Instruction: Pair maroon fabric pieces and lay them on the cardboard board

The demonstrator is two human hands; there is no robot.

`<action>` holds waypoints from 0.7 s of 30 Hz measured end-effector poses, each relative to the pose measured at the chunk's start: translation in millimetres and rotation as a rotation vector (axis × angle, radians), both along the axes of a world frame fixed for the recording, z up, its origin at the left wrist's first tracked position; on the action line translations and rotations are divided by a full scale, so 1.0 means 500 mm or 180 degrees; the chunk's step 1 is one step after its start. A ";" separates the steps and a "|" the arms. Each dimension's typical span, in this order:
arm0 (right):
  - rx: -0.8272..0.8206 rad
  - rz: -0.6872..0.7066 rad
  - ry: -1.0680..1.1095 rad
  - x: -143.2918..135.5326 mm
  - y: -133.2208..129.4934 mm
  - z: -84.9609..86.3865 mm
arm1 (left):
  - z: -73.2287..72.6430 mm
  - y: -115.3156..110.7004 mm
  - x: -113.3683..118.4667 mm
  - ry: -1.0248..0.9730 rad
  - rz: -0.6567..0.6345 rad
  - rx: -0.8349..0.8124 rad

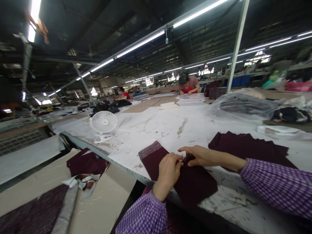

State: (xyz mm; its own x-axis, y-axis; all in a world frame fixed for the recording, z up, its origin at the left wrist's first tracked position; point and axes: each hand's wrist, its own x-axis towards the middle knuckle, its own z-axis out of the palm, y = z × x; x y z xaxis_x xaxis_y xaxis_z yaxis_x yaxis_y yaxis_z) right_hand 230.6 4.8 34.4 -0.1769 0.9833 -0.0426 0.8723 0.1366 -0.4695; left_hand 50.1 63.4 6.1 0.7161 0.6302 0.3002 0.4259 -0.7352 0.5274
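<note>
A dark maroon fabric piece [195, 187] lies at the table's front edge, its lower corner reaching past the edge. My left hand [169, 170] is closed, its fingertips pinching the fabric's upper edge. Across from it, my right hand [198, 156] pinches a folded bit of the same edge between thumb and fingers. Under and left of my left hand rests another maroon piece [153, 159] with a speckled grey band at its top. To the right, a fanned stack of maroon fabric pieces [246, 148] lies near my right forearm.
A white clip fan [103, 123] stands at the table's left edge. Clear plastic bags [243, 105] lie at the back right. Lower left, a beige surface [107, 195] carries maroon cloth [86, 162] and scraps. Two people work farther back, near a slanting metal post [237, 48].
</note>
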 end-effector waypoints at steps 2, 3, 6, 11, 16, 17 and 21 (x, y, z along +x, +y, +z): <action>0.0055 -0.0025 -0.0284 0.020 0.001 0.003 | -0.007 -0.001 0.011 0.0198 -0.0005 0.0161; 0.0130 -0.0016 -0.0427 0.030 0.000 0.005 | -0.008 -0.003 0.015 0.0287 -0.0004 0.0263; 0.0468 0.0092 -0.0851 0.054 -0.003 0.012 | -0.006 -0.006 0.022 0.0537 -0.0003 0.0525; 0.0732 0.0246 -0.1102 0.060 -0.003 0.020 | -0.003 -0.004 0.039 0.0837 -0.0069 0.0705; 0.0670 0.0301 -0.1144 0.048 -0.007 0.029 | -0.004 -0.004 0.045 0.0944 -0.0079 0.0821; 0.0667 0.0308 -0.1171 0.046 -0.008 0.031 | -0.003 -0.004 0.045 0.0951 -0.0081 0.0833; 0.0711 0.0300 -0.1244 0.044 -0.005 0.034 | -0.001 -0.007 0.046 0.0955 -0.0092 0.0821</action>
